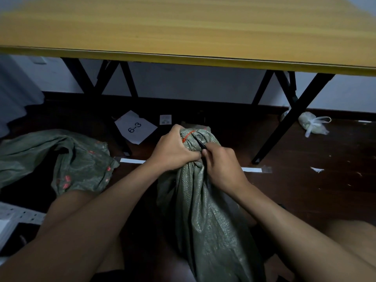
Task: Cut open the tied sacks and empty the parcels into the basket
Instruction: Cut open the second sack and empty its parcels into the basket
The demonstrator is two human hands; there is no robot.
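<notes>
Green woven sack, neck tied with red cord
Left hand grips the bunched neck; right hand holds a dark blade at the cord.

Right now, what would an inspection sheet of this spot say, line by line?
Surface: dark wooden floor with white tape strips; yellow folding table ahead on black legs.
Job's things: green woven sack upright, its neck bound by a red tie; a second green sack lies slumped to the left.
Clutter: paper marked 6-3, small label, knotted plastic bag, white scrap.
Hands: left hand grips the sack's neck; right hand pinches a thin dark blade whose tip lies near the tie.
Cables: nothing seen.
Surroundings: pale wall behind the table; basket not in view.
</notes>
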